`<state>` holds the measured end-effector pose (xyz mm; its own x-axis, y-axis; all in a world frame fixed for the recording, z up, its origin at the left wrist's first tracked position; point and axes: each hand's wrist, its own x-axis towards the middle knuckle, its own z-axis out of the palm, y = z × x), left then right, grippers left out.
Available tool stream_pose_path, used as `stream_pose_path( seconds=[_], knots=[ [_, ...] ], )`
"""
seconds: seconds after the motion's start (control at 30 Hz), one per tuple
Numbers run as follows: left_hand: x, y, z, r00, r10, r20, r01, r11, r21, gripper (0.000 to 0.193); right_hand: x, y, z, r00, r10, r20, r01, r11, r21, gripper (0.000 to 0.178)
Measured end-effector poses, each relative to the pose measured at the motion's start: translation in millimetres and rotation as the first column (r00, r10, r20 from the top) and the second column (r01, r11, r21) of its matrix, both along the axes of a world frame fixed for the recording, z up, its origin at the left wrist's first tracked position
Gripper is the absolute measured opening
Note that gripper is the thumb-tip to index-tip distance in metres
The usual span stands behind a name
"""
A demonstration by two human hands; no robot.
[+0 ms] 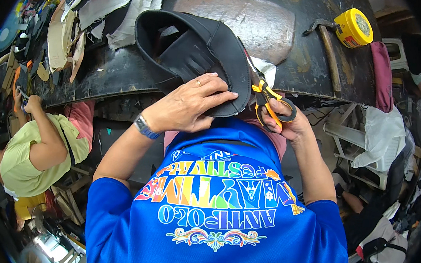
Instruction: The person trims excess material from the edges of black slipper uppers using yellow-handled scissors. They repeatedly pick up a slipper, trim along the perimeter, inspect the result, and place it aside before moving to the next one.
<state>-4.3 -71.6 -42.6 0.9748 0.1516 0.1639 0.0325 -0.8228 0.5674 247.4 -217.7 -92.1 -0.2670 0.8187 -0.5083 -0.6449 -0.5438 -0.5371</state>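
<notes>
A black leather shoe upper (230, 53) with a stitched seam lies partly on the dark table and hangs over its near edge. My left hand (190, 102), with a watch on its wrist, grips the near end of the upper, fingers pressed on its surface. My right hand (288, 124) holds scissors (263, 89) with yellow and black handles, fingers through the loops. The scissor blades point away from me along the right edge of the upper. Whether they touch it I cannot tell. Behind the blades is a small white scrap (266, 70).
On the table (317, 60) are a worn shiny patch (240, 19), a wooden-handled hammer (330, 57) and a yellow tub (354, 28). Cloth-lined black pieces (116, 3) lie back left. White stools (364, 145) stand right. A co-worker in a yellow-green shirt (38, 154) is at left.
</notes>
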Motion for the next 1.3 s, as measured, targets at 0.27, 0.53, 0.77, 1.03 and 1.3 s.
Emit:
stream_pose_path(
  seconds=[0.27,0.53,0.77,1.03,1.3],
  knots=[
    [-3,38,44,0.698,0.656,0.287,-0.694,0.718,0.047,0.021,-5,3,2,0.999,0.038,-0.006,-0.038,0.999,0.036,0.039],
    [12,75,43,0.691,0.705,-0.157,-0.713,0.701,0.014,0.054,-9,5,-1,0.996,0.067,0.056,-0.068,0.997,0.031,0.036],
    [15,79,43,0.744,0.582,-0.328,-0.659,0.559,-0.503,0.045,-19,1,8,0.998,0.053,0.023,-0.055,0.995,0.086,0.037],
    [-15,64,50,0.82,0.558,-0.126,-0.396,0.394,-0.83,0.056,-33,-1,17,0.994,0.105,0.026,-0.108,0.955,0.277,0.061],
    [-19,57,47,0.895,0.423,0.143,-0.147,0.581,-0.801,0.085,-38,4,30,0.965,0.173,0.196,-0.232,0.911,0.341,0.063]
  ],
)
